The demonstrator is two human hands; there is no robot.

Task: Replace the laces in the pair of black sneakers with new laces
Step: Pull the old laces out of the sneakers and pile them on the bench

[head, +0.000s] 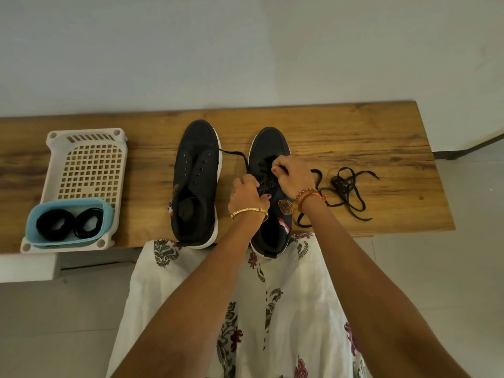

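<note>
Both hands work over the right sneaker (270, 192), which lies directly under the fingers with its toe pointing away from the person. The left hand (246, 196) has its fingers curled, pinching a black lace (240, 156) at the shoe's left eyelets; that lace runs up and away from the fingertips toward the left sneaker (196, 184). The right hand (293, 175) sits just beyond the left, fingers bent and pinching the lace at the upper eyelets, wrist cocked inward. The right sneaker is black with a white sole, a badge and red-white stripes on its side. The left sneaker, just left of the left hand, shows bare eyelets. Right of the right hand, a loose tangled black lace (346, 192) lies on the wooden bench (381, 132). Far left, a blue tub (30, 222) in a white basket (87, 137) holds two coiled black laces (56, 223).
</note>
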